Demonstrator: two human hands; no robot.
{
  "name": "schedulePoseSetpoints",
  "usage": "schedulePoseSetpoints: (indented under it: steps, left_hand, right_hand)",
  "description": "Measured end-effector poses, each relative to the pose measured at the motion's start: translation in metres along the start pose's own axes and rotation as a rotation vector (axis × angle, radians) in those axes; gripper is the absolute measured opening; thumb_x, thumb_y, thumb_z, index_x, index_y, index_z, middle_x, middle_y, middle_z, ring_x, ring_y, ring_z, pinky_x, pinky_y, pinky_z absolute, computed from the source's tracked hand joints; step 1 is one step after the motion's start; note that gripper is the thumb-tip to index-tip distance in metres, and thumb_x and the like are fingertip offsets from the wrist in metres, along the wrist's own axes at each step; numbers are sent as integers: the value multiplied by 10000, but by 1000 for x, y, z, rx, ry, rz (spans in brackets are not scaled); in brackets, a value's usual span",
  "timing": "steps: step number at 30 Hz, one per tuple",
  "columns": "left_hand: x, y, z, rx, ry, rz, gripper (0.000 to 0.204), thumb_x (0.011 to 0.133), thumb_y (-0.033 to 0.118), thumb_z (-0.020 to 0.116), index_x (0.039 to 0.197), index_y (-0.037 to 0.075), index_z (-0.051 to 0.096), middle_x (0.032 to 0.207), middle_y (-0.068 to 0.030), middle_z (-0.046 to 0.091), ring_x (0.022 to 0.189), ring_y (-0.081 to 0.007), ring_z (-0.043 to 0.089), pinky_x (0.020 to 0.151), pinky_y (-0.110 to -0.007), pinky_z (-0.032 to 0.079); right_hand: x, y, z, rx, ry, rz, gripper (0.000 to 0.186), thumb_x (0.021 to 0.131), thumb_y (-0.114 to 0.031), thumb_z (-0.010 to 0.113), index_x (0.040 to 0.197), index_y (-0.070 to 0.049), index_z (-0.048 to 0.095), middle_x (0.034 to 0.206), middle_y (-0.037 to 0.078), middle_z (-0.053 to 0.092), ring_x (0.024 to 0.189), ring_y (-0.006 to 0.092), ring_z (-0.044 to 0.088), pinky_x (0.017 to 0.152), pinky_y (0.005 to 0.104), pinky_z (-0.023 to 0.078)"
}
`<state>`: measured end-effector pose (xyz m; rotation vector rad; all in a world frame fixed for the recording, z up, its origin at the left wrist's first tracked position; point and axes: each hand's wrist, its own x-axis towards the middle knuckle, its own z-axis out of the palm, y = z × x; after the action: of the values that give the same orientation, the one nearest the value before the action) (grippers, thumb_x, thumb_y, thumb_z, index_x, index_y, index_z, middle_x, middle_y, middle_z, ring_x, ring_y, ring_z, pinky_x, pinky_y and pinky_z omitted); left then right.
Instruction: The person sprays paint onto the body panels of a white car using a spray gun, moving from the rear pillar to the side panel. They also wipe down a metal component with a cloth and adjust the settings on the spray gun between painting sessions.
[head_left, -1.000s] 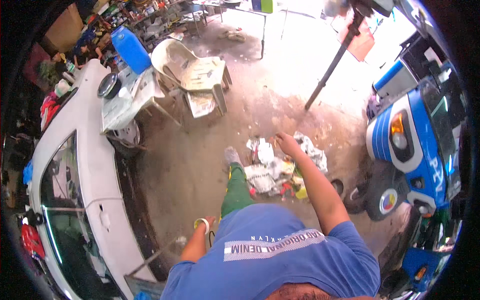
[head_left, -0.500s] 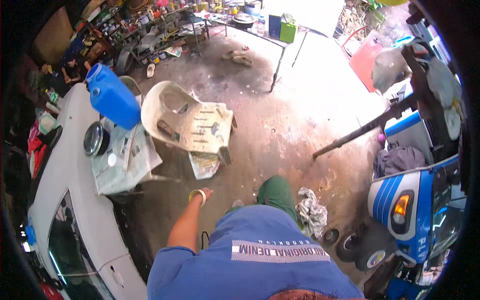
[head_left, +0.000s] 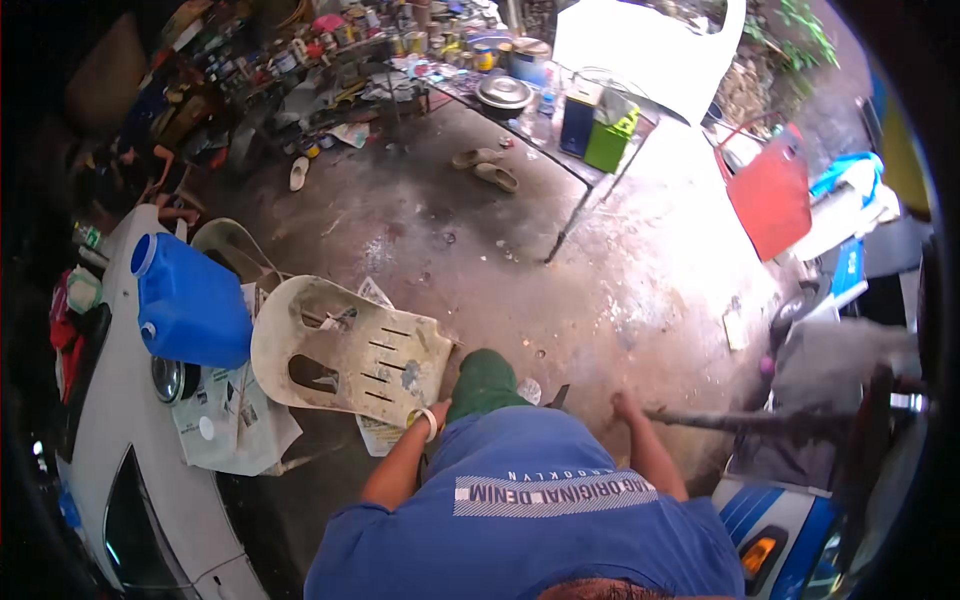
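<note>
My left hand [head_left: 438, 411], with a pale band at the wrist, is beside the front edge of a worn cream plastic chair [head_left: 400, 345], close to my green-clothed knee [head_left: 485, 380]. Its fingers are mostly hidden, and whether it touches the chair cannot be made out. Over on the right, my right hand [head_left: 624, 406] is held out near the end of a dark metal bar [head_left: 720, 420]. Contact with the bar is unclear, and the fingers are too small and blurred to read.
A blue jerrycan [head_left: 195, 305] and a round lamp [head_left: 172, 380] sit by newspaper [head_left: 215, 425] along a pale car body [head_left: 110, 340] at left. Ahead stands a cluttered table [head_left: 460, 95]; shoes [head_left: 485, 170] lie below it. A red panel [head_left: 770, 195] leans at far right.
The view has shifted, bringing the chair closer to my body. My left hand has come near its front edge. My right hand has come into sight beside the dark bar.
</note>
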<state>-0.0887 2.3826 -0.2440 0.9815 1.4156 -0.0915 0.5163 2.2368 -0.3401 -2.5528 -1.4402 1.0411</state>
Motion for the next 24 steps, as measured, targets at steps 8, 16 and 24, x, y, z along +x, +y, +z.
schedulePoseSetpoints:
  steps: [8,16,24]
  left_hand:
    - [123,-18,-106,688,-24,322,388,888,326,608,1057,-10,702,927,-215,721,856,-374,698,797,-487,524]
    - [211,70,-270,153,26,91,291,966,291,495,988,51,657,866,-177,680,777,-306,659,678,-427,529]
    - [207,134,-405,-663,334,-17,277,1008,329,487,1012,104,649,843,-94,654,746,-198,623,632,-426,506]
  right_hand:
    - [196,-430,-210,225,116,-493,396,959,-260,600,1251,6,631,1232,230,663,1179,367,622,1016,417,477]
    - [255,-671,-157,-57,-326,-700,445,941,-320,627,1270,-22,624,1229,243,646,1126,395,627,969,458,493]
    - [419,-864,-230,-100,-138,-850,367,875,-286,672,1120,-21,613,1058,271,640,1001,457,617,881,507,502]
